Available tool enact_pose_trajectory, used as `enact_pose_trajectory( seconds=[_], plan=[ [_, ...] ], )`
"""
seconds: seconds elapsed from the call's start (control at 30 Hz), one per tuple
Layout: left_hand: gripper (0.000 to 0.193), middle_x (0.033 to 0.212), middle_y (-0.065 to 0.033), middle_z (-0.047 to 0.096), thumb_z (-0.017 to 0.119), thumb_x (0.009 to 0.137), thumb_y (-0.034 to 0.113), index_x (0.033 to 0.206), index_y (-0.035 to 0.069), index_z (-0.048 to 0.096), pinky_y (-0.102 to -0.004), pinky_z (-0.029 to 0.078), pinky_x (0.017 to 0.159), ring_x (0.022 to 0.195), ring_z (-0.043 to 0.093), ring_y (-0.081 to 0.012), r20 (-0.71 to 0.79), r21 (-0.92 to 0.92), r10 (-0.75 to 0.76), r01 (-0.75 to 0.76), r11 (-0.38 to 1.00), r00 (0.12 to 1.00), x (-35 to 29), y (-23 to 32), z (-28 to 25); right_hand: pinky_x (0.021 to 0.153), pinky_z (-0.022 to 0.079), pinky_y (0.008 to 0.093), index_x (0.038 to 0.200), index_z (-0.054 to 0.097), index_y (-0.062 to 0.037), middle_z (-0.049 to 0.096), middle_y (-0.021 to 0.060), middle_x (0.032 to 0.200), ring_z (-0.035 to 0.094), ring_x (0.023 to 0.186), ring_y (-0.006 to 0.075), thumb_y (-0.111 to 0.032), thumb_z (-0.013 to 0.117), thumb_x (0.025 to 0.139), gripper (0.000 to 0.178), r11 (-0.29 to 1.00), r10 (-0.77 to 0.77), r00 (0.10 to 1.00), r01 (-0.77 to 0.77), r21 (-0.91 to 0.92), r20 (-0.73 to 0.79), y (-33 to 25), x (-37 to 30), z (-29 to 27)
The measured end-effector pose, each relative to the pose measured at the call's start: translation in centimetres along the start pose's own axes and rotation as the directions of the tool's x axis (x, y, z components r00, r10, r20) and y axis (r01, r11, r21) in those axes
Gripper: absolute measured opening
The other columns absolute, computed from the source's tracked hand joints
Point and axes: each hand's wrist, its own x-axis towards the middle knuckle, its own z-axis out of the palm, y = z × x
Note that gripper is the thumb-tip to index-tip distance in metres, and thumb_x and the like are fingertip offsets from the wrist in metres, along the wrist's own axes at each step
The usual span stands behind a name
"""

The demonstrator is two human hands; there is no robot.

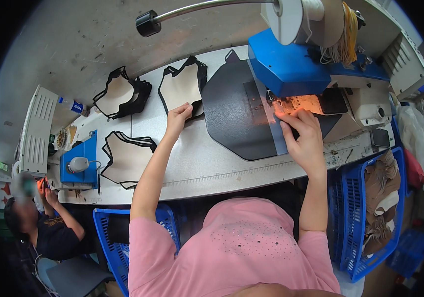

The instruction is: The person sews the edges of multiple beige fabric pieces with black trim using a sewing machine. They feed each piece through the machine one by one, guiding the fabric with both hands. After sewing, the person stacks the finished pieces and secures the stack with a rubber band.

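Note:
My left hand [178,119] pinches the lower right edge of a beige piece with black edging [177,89], which lies on the white table. My right hand [303,136] is under the head of a blue sewing machine [291,64], its fingers bent together beside the orange-lit needle area [298,103]. What its fingertips hold, if anything, is too small and hidden to make out. Between the hands lies a black work plate [234,119] that joins the machine bed. Two more stacks of black-edged beige pieces, an upper one [115,96] and a lower one [129,161], lie to the left.
Thread spools [313,10] stand above the machine. A blue basket [358,218] with brown pieces [382,198] is at the right, another basket [108,213] below the table at left. A dark phone-like slab [380,138] lies at right. At far left a co-worker [56,227] sits by another machine [79,161].

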Motion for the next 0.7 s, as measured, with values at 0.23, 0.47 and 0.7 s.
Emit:
enact_pose_trajectory(
  seconds=[0.23, 0.47, 0.7],
  plan=[
    [0.014, 0.073, 0.0020, 0.060, 0.062, 0.080, 0.016, 0.072, 0.005, 0.066, -0.0182, 0.041, 0.058, 0.065, 0.052, -0.0054, -0.018, -0.071, -0.099, 0.097, 0.993, 0.995, -0.1, 3.3, -1.3, 0.068, 0.037, 0.0339, 0.091, 0.068, -0.0069, 0.053, 0.0045, 0.074, 0.052, 0.072, 0.0211, -0.006, 0.060, 0.076, 0.017, 1.000, -0.010, 1.000, 0.010, 0.023, -0.007, 0.0, 0.1, -0.1],
    [0.016, 0.076, 0.0045, 0.051, 0.054, 0.091, 0.016, 0.084, 0.003, 0.059, -0.0190, 0.037, 0.071, 0.074, 0.045, -0.0043, 0.162, -0.035, 0.464, -0.465, 0.885, 0.871, -7.7, 14.8, 1.3, 0.070, 0.039, 0.0342, 0.094, 0.066, -0.0043, 0.053, 0.0055, 0.073, 0.052, 0.073, 0.0230, -0.009, 0.060, 0.078, 0.017, 0.999, -0.022, 1.000, 0.022, 0.045, 0.008, 0.2, 0.1, -0.1],
    [0.013, 0.096, -0.0089, 0.065, 0.061, 0.080, 0.014, 0.090, 0.006, 0.063, -0.0515, 0.036, 0.094, 0.098, 0.060, -0.0240, 0.715, 0.116, 0.548, -0.847, 0.519, 0.433, -17.1, 14.1, 9.1, 0.078, 0.038, 0.0394, 0.099, 0.065, -0.0084, 0.054, 0.0100, 0.094, 0.050, 0.092, 0.0273, -0.018, 0.060, 0.080, 0.022, 0.995, -0.081, 0.980, 0.090, -0.039, 0.182, -2.7, 0.0, 0.8]
  ],
)
